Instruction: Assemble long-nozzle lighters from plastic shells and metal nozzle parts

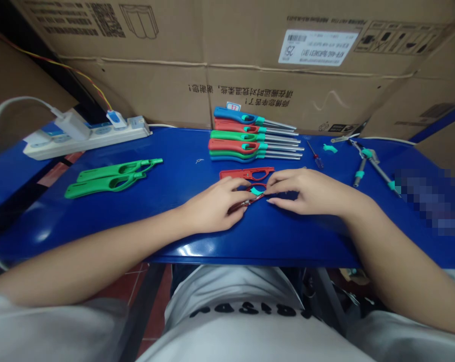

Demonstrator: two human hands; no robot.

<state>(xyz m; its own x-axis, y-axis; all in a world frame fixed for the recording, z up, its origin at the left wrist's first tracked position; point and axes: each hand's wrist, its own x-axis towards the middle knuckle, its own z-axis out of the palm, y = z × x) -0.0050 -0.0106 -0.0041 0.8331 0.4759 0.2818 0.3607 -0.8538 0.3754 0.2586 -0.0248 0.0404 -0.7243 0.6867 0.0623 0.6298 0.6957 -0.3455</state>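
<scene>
A red lighter shell with a turquoise trigger and metal inner parts lies low over the blue table between my hands. My left hand is closed around its rear, thumb on the near side, fingers on the far side. At its front end, my right hand has its fingertips pinched on the shell; the exact contact is partly hidden. Just beyond my fingers rests another red shell half. Farther back, several long-nosed lighters in blue, red and green are stacked, metal tubes pointing right.
Two green shell halves lie at left, near a white power strip. To the right are a small screwdriver, a loose turquoise trigger and metal tubes with turquoise parts. A large cardboard box stands behind the table.
</scene>
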